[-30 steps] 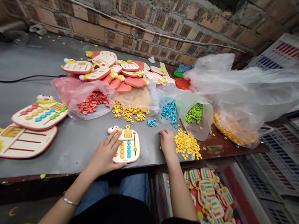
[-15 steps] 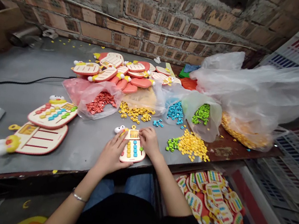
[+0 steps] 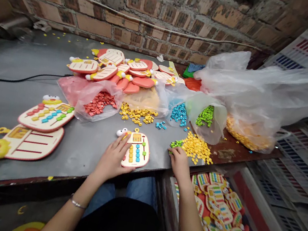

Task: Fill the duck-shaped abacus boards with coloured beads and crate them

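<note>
Near the front edge of the gray table (image 3: 83, 139), a toy board (image 3: 141, 139) with a duck-like head lies face up, directly before the seated person. The left hand (image 3: 113, 158) grasps the board by its left side, the fingers over the upper part and the thumb along the bottom edge. Yellow and blue beads stand in columns on the board; two green beads sit apart from each other on its right-hand line.

To the right of the board, well apart from it, the right hand (image 3: 180, 162) reaches down with bent fingers to a small heap of green beads (image 3: 177, 143) — its fingertips touch the heap, but whether they pinch a bead cannot be told. Just beside that heap spreads a larger pile of yellow beads (image 3: 197, 148).

Behind the board, a clear bag (image 3: 114, 116) lies open with red beads (image 3: 99, 103) inside. Two more boards overlap at the left — the upper one (image 3: 37, 121) fitted with colored beads, the lower one (image 3: 40, 147) with bare slots.
</note>
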Demonstrator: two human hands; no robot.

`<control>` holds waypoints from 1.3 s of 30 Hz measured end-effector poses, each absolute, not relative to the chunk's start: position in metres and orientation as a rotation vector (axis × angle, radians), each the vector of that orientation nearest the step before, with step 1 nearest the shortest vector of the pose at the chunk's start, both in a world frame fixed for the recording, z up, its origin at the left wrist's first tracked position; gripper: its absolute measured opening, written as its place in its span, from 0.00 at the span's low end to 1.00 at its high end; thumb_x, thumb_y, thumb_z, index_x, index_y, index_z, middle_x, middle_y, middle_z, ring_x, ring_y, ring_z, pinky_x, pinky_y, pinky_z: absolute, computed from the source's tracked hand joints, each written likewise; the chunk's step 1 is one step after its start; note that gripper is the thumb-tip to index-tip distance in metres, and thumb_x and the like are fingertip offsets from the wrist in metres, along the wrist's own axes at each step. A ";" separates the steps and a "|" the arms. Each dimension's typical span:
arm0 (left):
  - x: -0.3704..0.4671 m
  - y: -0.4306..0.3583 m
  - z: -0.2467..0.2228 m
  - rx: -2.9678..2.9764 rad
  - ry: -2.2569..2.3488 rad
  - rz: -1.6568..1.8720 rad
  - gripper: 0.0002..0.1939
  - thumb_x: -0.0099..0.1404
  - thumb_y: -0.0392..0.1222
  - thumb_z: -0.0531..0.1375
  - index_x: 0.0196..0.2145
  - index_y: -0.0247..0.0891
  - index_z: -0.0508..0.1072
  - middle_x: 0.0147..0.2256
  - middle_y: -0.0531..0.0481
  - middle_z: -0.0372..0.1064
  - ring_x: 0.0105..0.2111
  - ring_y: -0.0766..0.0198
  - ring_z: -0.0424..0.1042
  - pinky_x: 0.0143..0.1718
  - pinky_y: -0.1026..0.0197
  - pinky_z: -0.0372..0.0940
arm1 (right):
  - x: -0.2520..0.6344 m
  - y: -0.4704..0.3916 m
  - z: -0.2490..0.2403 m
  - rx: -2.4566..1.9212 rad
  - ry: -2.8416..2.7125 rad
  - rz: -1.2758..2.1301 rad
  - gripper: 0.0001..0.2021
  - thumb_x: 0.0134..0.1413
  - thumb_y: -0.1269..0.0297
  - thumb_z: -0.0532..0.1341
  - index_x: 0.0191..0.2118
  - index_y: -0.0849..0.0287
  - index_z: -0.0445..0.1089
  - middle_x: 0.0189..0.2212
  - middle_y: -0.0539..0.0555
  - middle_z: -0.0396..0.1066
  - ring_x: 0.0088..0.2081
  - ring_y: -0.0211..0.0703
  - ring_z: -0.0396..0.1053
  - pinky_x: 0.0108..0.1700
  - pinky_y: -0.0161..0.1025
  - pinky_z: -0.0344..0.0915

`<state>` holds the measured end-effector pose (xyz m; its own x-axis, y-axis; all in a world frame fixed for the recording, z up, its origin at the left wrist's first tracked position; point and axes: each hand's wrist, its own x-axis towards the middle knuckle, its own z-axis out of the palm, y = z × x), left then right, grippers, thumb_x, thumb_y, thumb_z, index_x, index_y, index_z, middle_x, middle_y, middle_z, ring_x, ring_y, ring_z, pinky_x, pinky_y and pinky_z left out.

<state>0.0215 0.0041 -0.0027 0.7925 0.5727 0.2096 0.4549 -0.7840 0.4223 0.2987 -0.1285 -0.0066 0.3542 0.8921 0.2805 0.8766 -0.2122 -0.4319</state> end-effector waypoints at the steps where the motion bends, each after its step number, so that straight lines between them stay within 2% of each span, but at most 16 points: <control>1: 0.022 0.004 -0.003 2.635 0.784 0.464 0.38 0.53 0.56 0.64 0.57 0.37 0.62 0.66 0.38 0.44 0.66 0.44 0.42 0.57 0.44 0.58 | 0.296 -0.127 -0.006 -2.064 -1.509 0.055 0.11 0.57 0.71 0.54 0.38 0.55 0.74 0.34 0.57 0.69 0.39 0.50 0.67 0.43 0.47 0.66; 6: 0.022 0.003 -0.001 2.635 0.802 0.454 0.38 0.53 0.55 0.65 0.57 0.38 0.61 0.66 0.40 0.45 0.66 0.45 0.43 0.58 0.44 0.57 | 0.263 -0.088 0.014 -1.766 -1.403 0.209 0.09 0.58 0.67 0.57 0.40 0.54 0.73 0.37 0.56 0.70 0.37 0.46 0.70 0.40 0.42 0.69; 9: 0.022 0.001 0.002 2.638 0.813 0.460 0.37 0.52 0.54 0.65 0.56 0.38 0.62 0.66 0.39 0.46 0.66 0.45 0.43 0.58 0.44 0.57 | 0.244 -0.058 0.017 -1.623 -1.439 0.274 0.08 0.57 0.68 0.57 0.38 0.55 0.73 0.37 0.55 0.71 0.39 0.45 0.70 0.43 0.42 0.69; 14: 0.022 0.001 0.003 2.643 0.812 0.447 0.38 0.52 0.55 0.65 0.57 0.36 0.62 0.66 0.38 0.45 0.66 0.45 0.43 0.58 0.44 0.57 | 0.233 -0.030 -0.004 -1.629 -1.544 0.271 0.10 0.58 0.71 0.56 0.38 0.56 0.75 0.39 0.57 0.72 0.42 0.46 0.70 0.46 0.45 0.68; 20: 0.023 0.002 0.001 2.638 0.807 0.466 0.37 0.53 0.55 0.64 0.57 0.37 0.62 0.66 0.39 0.45 0.66 0.45 0.43 0.58 0.45 0.57 | 0.233 -0.050 -0.002 -1.695 -1.698 0.203 0.09 0.58 0.71 0.58 0.40 0.54 0.75 0.43 0.55 0.74 0.55 0.52 0.61 0.56 0.54 0.60; 23: 0.022 0.003 0.000 2.637 0.801 0.469 0.37 0.53 0.55 0.64 0.57 0.37 0.62 0.66 0.38 0.46 0.66 0.45 0.43 0.57 0.44 0.58 | 0.240 -0.079 0.011 -1.694 -1.677 0.236 0.08 0.60 0.67 0.58 0.39 0.55 0.75 0.43 0.56 0.72 0.50 0.49 0.64 0.54 0.50 0.63; 26: 0.022 0.003 0.000 2.639 0.794 0.477 0.36 0.54 0.55 0.64 0.56 0.37 0.62 0.66 0.38 0.45 0.66 0.45 0.43 0.57 0.44 0.59 | 0.258 -0.110 0.011 -1.925 -1.458 0.055 0.10 0.60 0.63 0.58 0.43 0.58 0.74 0.41 0.59 0.69 0.45 0.49 0.66 0.49 0.49 0.65; 30: 0.022 0.003 -0.002 2.659 0.796 0.486 0.36 0.55 0.57 0.63 0.57 0.37 0.61 0.66 0.39 0.45 0.66 0.45 0.43 0.56 0.45 0.59 | 0.283 -0.137 -0.004 -2.189 -1.293 -0.074 0.11 0.59 0.65 0.54 0.41 0.59 0.73 0.37 0.60 0.67 0.40 0.52 0.66 0.45 0.50 0.66; 35: 0.022 0.003 -0.004 2.667 0.787 0.480 0.36 0.55 0.57 0.63 0.56 0.36 0.62 0.66 0.37 0.46 0.66 0.44 0.43 0.56 0.44 0.59 | 0.276 -0.123 0.000 -1.968 -1.292 0.074 0.11 0.59 0.69 0.53 0.42 0.58 0.71 0.35 0.57 0.69 0.35 0.46 0.68 0.40 0.43 0.67; 39: 0.021 0.003 -0.005 2.669 0.791 0.485 0.36 0.55 0.56 0.63 0.57 0.37 0.62 0.66 0.38 0.45 0.66 0.44 0.44 0.56 0.44 0.59 | 0.253 -0.084 0.014 -1.733 -1.281 0.269 0.07 0.57 0.69 0.56 0.35 0.58 0.71 0.34 0.55 0.68 0.34 0.43 0.68 0.38 0.39 0.68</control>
